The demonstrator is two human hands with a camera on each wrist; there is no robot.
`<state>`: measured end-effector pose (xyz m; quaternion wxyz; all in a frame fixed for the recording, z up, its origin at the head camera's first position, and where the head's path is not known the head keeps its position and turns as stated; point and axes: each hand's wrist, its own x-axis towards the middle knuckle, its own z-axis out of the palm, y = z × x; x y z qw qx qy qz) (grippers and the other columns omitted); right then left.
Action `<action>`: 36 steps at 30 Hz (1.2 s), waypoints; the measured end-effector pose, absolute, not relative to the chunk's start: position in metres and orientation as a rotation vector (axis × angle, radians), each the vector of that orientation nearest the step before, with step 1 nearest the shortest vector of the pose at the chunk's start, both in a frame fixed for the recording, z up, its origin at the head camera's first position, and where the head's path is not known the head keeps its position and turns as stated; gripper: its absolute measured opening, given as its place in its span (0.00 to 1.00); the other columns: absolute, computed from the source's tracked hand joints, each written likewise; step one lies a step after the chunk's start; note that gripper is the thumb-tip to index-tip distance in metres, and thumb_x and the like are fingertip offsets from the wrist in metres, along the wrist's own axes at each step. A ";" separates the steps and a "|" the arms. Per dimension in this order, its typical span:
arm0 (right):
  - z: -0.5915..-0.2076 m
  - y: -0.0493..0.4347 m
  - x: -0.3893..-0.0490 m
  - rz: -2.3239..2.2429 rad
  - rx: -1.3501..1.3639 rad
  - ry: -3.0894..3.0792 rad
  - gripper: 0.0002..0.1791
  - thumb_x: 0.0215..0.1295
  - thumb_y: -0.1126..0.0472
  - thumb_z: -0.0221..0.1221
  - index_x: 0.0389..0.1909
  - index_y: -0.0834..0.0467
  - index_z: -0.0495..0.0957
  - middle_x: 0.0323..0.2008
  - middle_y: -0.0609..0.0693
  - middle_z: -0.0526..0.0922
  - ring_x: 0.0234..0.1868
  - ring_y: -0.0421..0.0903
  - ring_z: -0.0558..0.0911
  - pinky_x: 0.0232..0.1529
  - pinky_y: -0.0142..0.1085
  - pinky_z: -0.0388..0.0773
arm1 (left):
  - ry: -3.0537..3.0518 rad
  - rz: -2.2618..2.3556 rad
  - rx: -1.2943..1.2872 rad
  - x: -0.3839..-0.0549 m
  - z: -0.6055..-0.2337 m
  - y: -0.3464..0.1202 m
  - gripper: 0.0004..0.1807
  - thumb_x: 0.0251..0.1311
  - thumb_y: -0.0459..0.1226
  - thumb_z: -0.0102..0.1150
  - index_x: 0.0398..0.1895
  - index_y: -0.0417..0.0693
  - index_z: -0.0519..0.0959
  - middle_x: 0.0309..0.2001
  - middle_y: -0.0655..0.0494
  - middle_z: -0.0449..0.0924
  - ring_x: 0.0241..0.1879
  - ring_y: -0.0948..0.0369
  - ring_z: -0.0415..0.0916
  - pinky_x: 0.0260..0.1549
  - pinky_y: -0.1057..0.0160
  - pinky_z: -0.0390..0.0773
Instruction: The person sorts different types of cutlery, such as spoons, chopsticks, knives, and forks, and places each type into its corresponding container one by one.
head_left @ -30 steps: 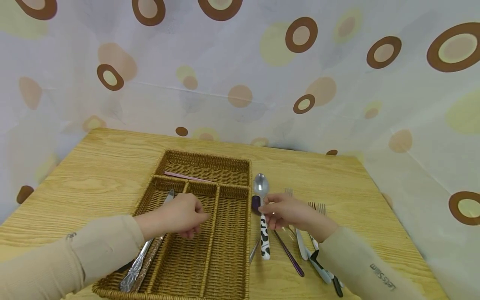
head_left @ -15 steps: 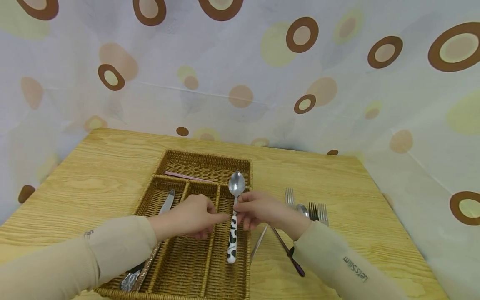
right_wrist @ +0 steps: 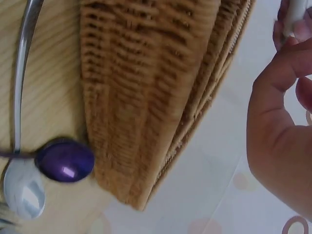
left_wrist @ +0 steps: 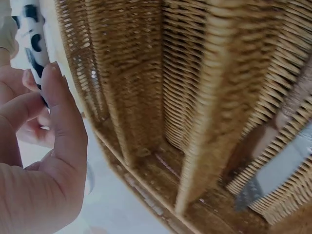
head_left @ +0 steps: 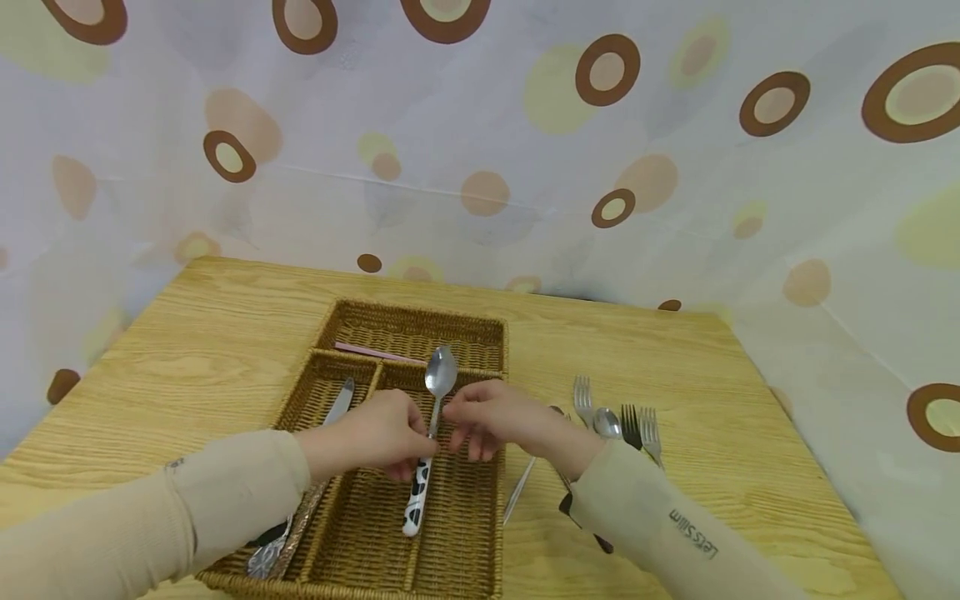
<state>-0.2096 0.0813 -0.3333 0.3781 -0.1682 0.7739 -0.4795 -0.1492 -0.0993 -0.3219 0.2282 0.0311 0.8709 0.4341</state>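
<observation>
A spoon with a steel bowl [head_left: 441,371] and a black-and-white patterned handle [left_wrist: 35,41] is held above the wicker cutlery basket [head_left: 500,500]. My left hand [head_left: 382,435] pinches it between thumb and forefinger at the top of the handle. Just right of the spoon's neck, my right hand [head_left: 501,421] has its fingers loosely bent and a small gap from the spoon. Beneath the spoon lies the divider between the basket's middle and right compartments. In the left compartment are a knife [head_left: 341,402] and other cutlery, partly hidden by my left arm.
A pink stick [head_left: 378,353] lies in the basket's back compartment. Right of the basket, several forks [head_left: 582,400], a small spoon [head_left: 607,423] and a purple spoon [right_wrist: 64,160] lie on the wooden table [head_left: 720,467]. My right sleeve covers some cutlery. A patterned cloth [head_left: 480,125] hangs behind.
The spoon has moved left from the table, over the basket, in my right hand. My left hand has taken hold of it, and my right fingers have let go.
</observation>
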 end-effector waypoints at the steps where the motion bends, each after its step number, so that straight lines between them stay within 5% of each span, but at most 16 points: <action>1: -0.332 0.085 -0.211 -1.232 -0.422 1.987 0.15 0.70 0.56 0.49 0.42 0.66 0.74 0.24 0.46 0.80 0.16 0.36 0.75 0.19 0.27 0.73 | 2.407 1.192 0.087 -0.150 -0.324 -0.102 0.10 0.55 0.35 0.61 0.18 0.41 0.77 0.14 0.52 0.78 0.14 0.63 0.76 0.20 0.64 0.82; 19: -0.323 0.160 -0.229 -1.272 -0.312 2.095 0.21 0.72 0.54 0.46 0.49 0.70 0.68 0.23 0.46 0.77 0.19 0.37 0.74 0.22 0.30 0.72 | 2.502 1.013 0.034 -0.149 -0.353 -0.134 0.17 0.50 0.29 0.57 0.05 0.40 0.74 0.06 0.55 0.74 0.06 0.67 0.69 0.13 0.66 0.79; 36: -0.327 0.178 -0.231 -1.226 -0.258 2.174 0.21 0.71 0.52 0.47 0.49 0.68 0.70 0.24 0.46 0.78 0.20 0.38 0.75 0.22 0.31 0.73 | 2.543 0.805 0.129 -0.148 -0.363 -0.105 0.10 0.48 0.27 0.63 0.15 0.37 0.73 0.07 0.49 0.74 0.06 0.61 0.72 0.09 0.65 0.76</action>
